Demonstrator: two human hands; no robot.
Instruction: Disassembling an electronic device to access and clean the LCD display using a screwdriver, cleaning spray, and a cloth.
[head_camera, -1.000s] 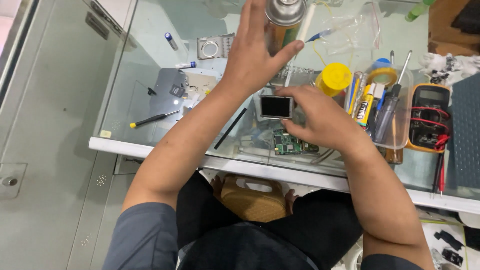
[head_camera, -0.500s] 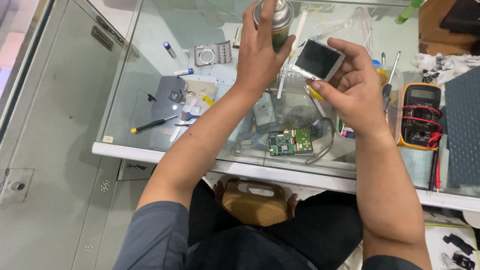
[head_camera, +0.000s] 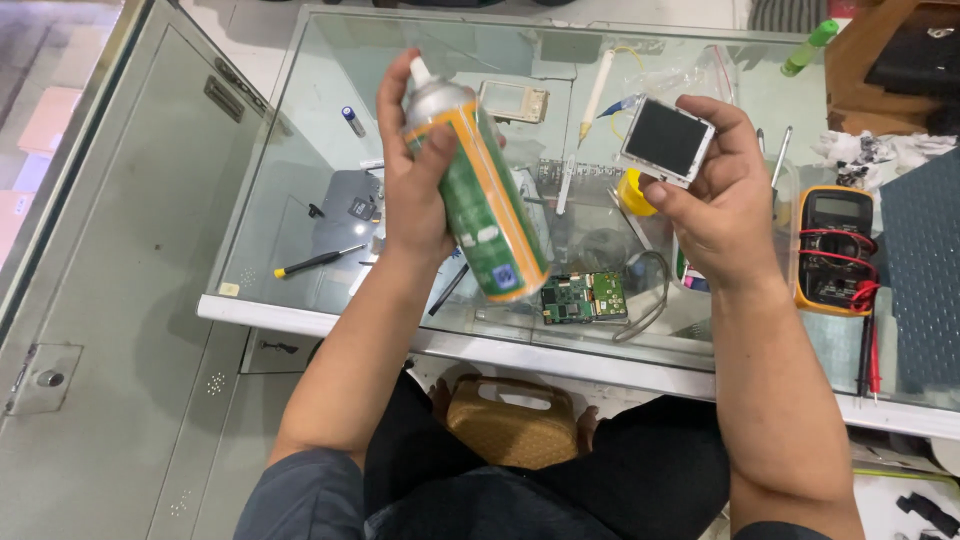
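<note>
glass worktop (head_camera: 300, 130) carried a circuit board (head_camera: 583, 297) and multimeter (head_camera: 835, 250); left hand (head_camera: 415, 190) had swung the green spray can (head_camera: 478, 195) down from upright, fingers wrapped shut around it; right hand (head_camera: 715, 195) had lifted the small screen module (head_camera: 666, 138), fingertips pinching its edges, close beside the can.

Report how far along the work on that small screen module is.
Done: the device is apart, with its green circuit board lying bare on the glass table and the small screen module free. In hand: the right hand holds the module up while the left hand grips a spray can, nozzle up. Left: no spray shows on the screen, and the parts lie unassembled.
</note>
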